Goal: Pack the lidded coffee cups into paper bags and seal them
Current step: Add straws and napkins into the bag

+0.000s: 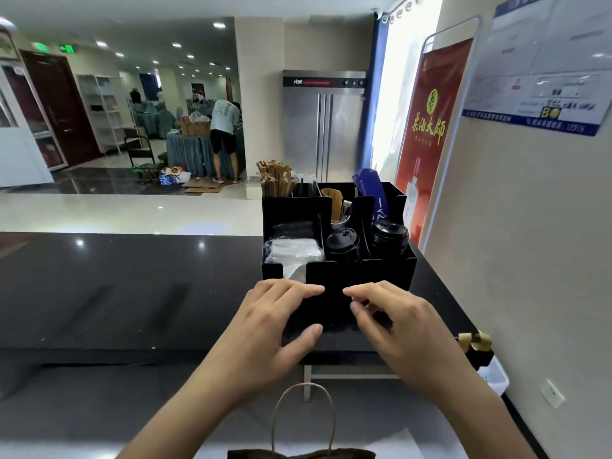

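A brown paper bag [299, 454] with a twisted loop handle pokes up at the bottom edge, just below my forearms. My left hand [275, 323] hovers over the dark counter [132, 293] in front of a black organizer [361, 273], fingers straight and thumb spread. My right hand [394, 323] is beside it with its fingers bent, their tips close to my left fingertips. Nothing can be made out in either hand. The surface between my hands is black and unclear. Two stacks of black cup lids [342, 243] stand in the organizer. No coffee cup is in view.
The organizer also holds wooden stirrers [276, 180], napkins [294, 251] and a blue packet [371, 190]. Another brown paper handle [473, 341] sticks up at the counter's right end by the wall. Far back, a person bends over a draped table.
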`<state>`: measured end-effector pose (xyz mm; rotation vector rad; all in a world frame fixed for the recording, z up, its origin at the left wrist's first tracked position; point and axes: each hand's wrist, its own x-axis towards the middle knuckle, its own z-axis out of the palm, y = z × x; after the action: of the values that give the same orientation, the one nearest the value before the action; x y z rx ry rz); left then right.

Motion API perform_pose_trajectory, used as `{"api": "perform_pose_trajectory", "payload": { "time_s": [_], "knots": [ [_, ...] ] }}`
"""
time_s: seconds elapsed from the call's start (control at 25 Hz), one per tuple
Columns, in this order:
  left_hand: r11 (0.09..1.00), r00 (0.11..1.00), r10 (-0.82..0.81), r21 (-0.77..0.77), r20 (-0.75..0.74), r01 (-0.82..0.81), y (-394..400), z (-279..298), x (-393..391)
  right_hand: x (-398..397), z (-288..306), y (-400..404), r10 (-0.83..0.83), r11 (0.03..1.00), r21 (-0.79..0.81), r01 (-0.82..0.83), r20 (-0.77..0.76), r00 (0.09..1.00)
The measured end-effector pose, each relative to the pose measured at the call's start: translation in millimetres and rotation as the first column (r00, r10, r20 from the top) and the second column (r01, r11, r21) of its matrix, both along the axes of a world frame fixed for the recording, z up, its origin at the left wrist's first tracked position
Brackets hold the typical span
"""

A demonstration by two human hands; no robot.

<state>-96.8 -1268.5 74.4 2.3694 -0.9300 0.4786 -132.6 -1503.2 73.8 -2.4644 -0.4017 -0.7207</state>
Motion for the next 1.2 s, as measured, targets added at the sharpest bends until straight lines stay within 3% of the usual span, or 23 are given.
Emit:
{"api": "perform_pose_trajectory", "payload": {
  "time_s": [0.28, 0.52, 0.96, 1.2],
  "knots": [
    [1.0, 0.998, 0.02, -0.003, -0.055, -0.021, -0.5, -4.7, 14.5, 14.9, 4.9, -1.3, 0.02, 1.0, -0.005, -0.02, -0.003, 1.0],
    [0.999, 0.98, 0.031, -0.003, -0.197, -0.032, 21.6, -39.6, 1.4, 8.4, -24.3, -1.6, 0.043, 0.999, -0.015, -0.044, -0.094, 0.995],
    [0.996, 0.869, 0.068, 0.084, -0.49, -0.03, 77.3, -111.3, -64.1, -36.8, -98.7, -2.6, 0.069, 0.997, -0.003, -0.074, -0.324, 0.944],
    [0.993, 0.816, 0.088, -0.018, -0.572, -0.12, 102.1, -134.1, -96.3, -72.2, -135.4, -1.2, 0.063, 0.997, 0.07, -0.038, -0.405, 0.912]
  ]
}}
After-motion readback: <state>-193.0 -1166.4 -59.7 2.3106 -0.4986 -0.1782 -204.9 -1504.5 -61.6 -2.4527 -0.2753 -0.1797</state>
